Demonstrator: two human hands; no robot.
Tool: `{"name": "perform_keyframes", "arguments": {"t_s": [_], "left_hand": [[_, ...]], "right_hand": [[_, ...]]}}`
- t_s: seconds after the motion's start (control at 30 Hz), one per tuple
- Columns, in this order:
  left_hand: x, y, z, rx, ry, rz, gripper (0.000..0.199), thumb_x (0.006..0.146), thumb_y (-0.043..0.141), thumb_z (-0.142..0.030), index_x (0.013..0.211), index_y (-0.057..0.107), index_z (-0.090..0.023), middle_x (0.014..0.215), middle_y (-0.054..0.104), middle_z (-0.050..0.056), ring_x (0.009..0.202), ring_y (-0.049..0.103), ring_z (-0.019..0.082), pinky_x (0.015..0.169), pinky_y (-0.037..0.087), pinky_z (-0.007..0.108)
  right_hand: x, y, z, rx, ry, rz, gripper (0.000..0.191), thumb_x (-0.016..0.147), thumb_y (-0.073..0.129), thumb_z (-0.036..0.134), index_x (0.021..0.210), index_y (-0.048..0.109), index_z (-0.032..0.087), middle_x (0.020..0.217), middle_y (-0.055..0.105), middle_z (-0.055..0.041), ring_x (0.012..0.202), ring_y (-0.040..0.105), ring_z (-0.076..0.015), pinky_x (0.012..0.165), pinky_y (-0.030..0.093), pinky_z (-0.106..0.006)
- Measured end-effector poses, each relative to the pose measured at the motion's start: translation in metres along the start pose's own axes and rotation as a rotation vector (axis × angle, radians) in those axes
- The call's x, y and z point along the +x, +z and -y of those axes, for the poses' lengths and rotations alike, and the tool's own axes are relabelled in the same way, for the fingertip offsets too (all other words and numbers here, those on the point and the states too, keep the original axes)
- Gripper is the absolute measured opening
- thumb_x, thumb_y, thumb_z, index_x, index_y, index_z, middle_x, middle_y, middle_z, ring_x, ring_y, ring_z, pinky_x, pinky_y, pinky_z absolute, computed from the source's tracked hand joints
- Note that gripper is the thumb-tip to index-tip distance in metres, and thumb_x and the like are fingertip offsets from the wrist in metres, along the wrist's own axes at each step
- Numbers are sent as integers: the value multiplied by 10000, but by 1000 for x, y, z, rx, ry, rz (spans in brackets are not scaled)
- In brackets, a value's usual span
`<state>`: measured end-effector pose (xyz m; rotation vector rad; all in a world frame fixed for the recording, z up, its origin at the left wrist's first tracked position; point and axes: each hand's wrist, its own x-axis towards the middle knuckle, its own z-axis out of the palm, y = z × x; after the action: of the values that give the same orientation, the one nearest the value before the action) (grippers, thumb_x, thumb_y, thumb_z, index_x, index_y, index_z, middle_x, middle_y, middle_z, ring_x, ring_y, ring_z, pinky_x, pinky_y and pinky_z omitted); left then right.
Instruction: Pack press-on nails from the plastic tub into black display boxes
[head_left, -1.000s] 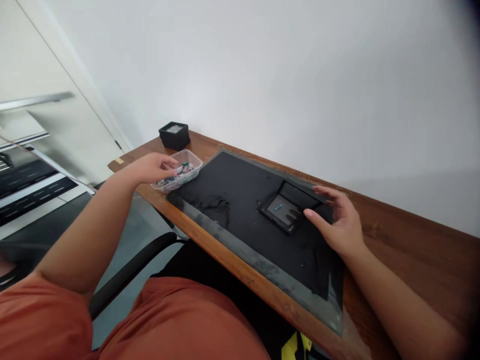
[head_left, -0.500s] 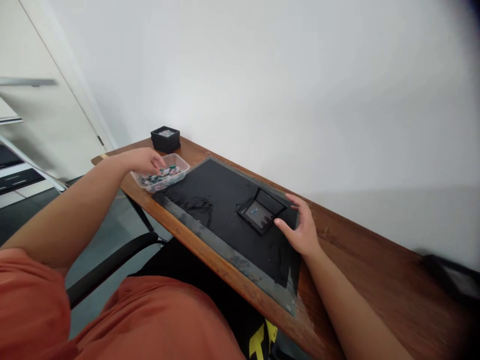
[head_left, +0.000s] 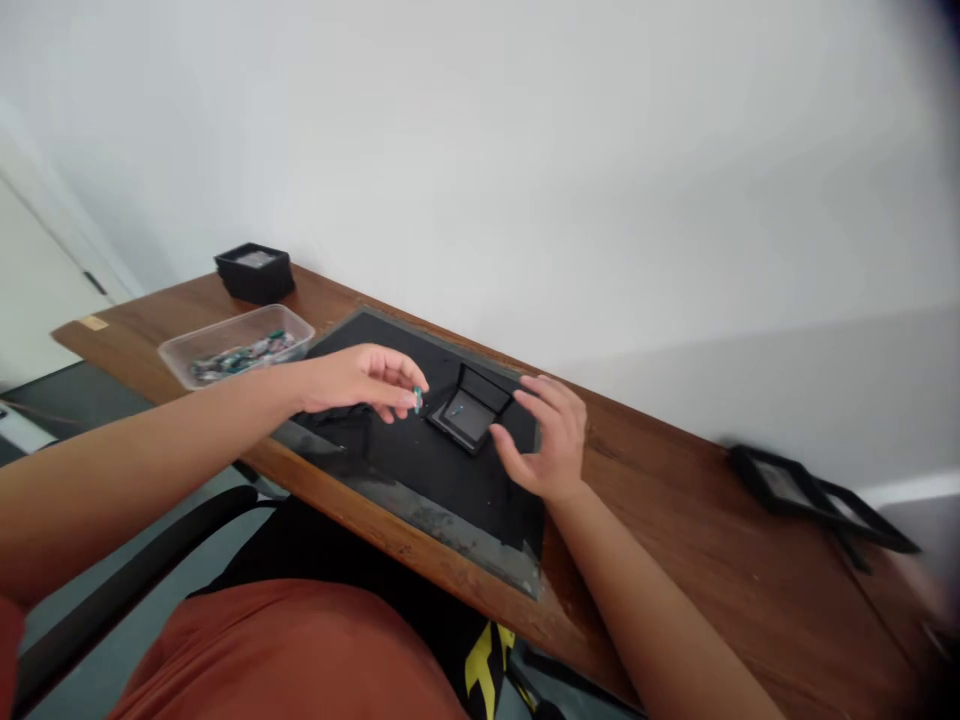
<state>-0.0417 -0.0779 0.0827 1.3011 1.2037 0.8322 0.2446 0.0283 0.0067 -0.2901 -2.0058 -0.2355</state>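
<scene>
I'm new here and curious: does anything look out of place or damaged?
The black mat looks worn: its near edge has a patchy, streaked grey border. Farther right, dark frames lie askew and seem to overlap. Nothing looks plainly spilled.

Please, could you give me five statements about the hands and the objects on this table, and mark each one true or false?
1. The left hand holds a small teal piece. True.
2. A black case stands open beside the right hand. True.
3. The right hand is closed into a fist. False: its thumb and fingers are spread.
4. A clear container, with small pieces in it, stands left of the case. True.
5. The left hand is inside the container. False: it appears over the black mat.
</scene>
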Motion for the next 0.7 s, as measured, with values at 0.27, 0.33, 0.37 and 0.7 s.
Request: {"name": "perform_keyframes", "arguments": {"t_s": [0.27, 0.33, 0.37, 0.7], "left_hand": [[70, 36, 29, -146, 15, 282, 294, 732, 895, -303, 939, 735, -168, 754, 739, -10, 708, 680, 99, 673, 544, 220], [76, 38, 38, -215, -12, 296, 270, 742, 892, -274, 917, 719, -163, 751, 743, -17, 696, 677, 85, 664, 537, 201], [77, 40, 42, -246, -28, 296, 254, 747, 889, -259, 899, 711, -159, 749, 744, -19, 691, 676, 79, 658, 531, 190], [71, 44, 52, -314, -175, 322, 278, 778, 865, -221, 929, 636, -177, 753, 728, -54, 606, 611, 46, 610, 474, 168]], "right_hand": [[2, 0, 15, 31, -80, 137, 538, 817, 819, 459, 1270, 653, 222, 1078, 784, -74, 1053, 688, -266, 935, 505, -428], [1, 0, 13, 57, -40, 149, 484, 811, 836, 441, 1211, 681, 217, 1033, 794, -59, 970, 684, -240, 850, 502, -402], [0, 1, 12, 70, -25, 160, 452, 805, 847, 424, 1173, 693, 211, 1014, 797, -53, 943, 678, -231, 819, 494, -393], [-3, 8, 11, 412, 121, 366, 348, 833, 841, 323, 1111, 726, 147, 943, 797, -43, 832, 668, -169, 738, 506, -344]]}}
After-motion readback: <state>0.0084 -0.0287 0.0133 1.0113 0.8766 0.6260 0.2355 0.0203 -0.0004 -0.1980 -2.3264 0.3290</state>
